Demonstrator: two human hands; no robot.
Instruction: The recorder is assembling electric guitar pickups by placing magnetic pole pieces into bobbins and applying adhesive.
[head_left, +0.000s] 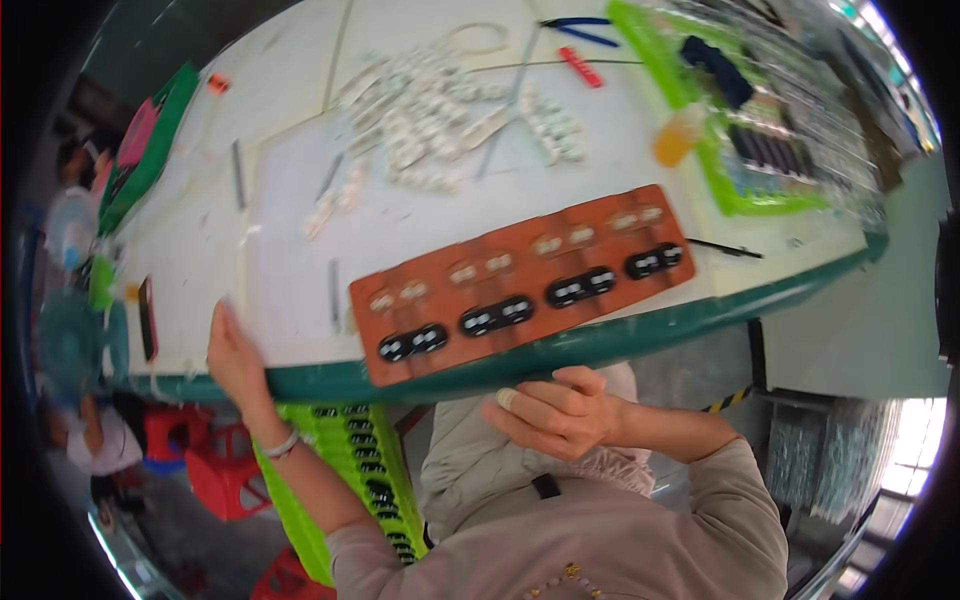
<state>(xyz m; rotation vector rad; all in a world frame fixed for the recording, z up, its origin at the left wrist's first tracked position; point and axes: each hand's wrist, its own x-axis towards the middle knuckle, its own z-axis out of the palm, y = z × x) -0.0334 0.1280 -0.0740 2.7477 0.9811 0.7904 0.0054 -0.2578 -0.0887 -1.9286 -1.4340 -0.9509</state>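
Note:
My left hand (235,350) is at the table's front edge on the left, fingers stretched upward and seen nearly side-on; nothing shows in it. My right hand (555,412) hangs over my lap just in front of the edge, its fingers loosely bent and slightly apart, a ring on one. No object is visible in that hand, though its palm is hidden. Between and beyond the hands, a reddish-brown rectangular fixture board (520,285) lies tilted along the front edge. Oblong black parts (497,315) fill its near row, and small pale translucent pieces (480,268) sit in its far row.
A heap of small white parts (420,115) covers the table's middle back. At right stand an orange-yellow bottle (678,135) and a green tray (725,190) of packed parts. Blue-handled pliers (582,28) lie far back. A green crate (300,480) of black parts is below left, near red stools (222,470).

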